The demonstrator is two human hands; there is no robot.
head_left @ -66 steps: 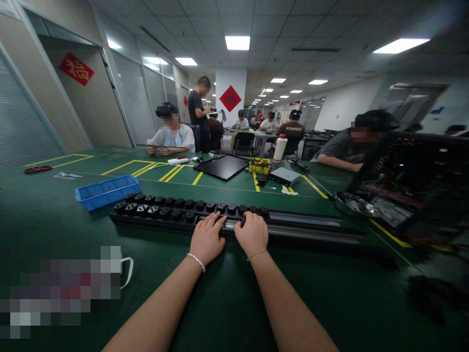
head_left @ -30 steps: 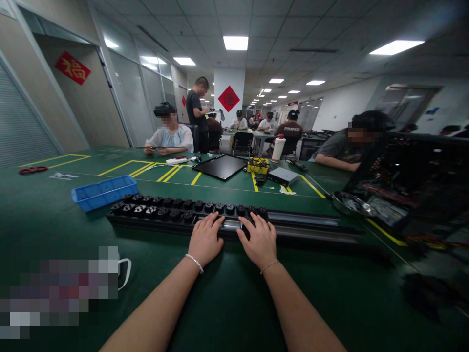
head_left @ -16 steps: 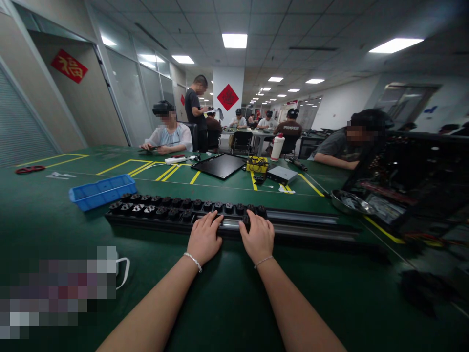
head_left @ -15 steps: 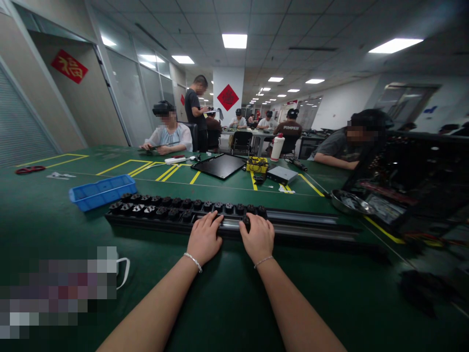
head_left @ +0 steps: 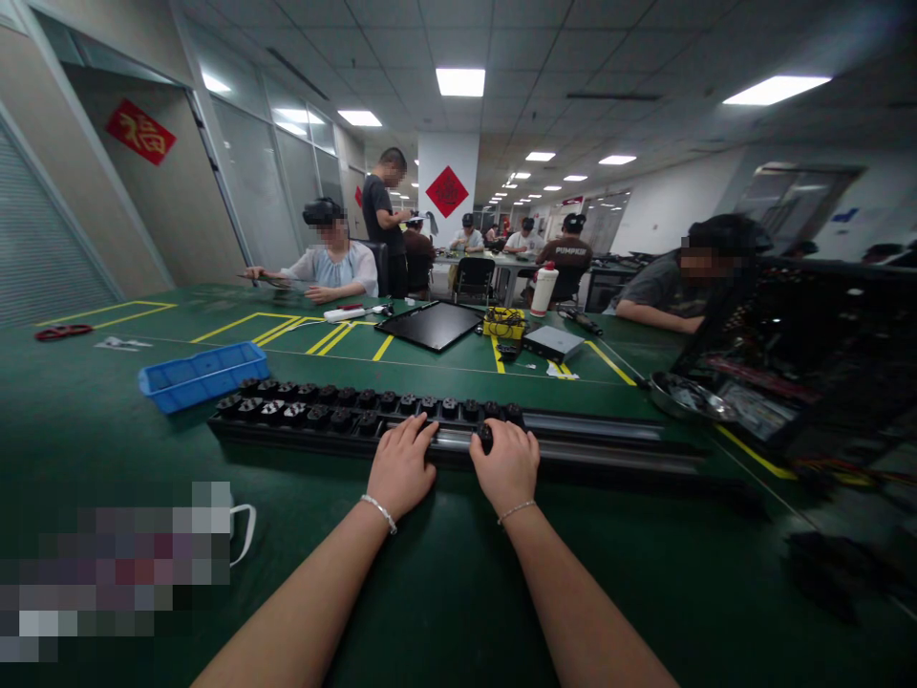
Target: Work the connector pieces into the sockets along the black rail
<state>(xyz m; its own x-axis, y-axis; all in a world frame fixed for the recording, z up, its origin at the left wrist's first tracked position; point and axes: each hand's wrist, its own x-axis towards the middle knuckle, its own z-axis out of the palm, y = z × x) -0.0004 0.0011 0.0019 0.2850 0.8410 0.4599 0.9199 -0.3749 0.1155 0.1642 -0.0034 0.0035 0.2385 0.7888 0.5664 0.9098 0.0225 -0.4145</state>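
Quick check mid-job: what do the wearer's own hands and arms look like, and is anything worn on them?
Both hands are ungloved, and no sleeves show. The left hand has a pale silvery bracelet at its wrist; the right hand has a thinner, chain-like bracelet. I see no cables or markings.

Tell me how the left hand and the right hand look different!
The left hand lies with its fingers stretched out over the black rail; the right hand curls its thumb and fingers around a black socket block. The left hand's bracelet looks thicker; the right hand's bracelet is thinner. Both hands are ungloved, back side up, over the same rail.
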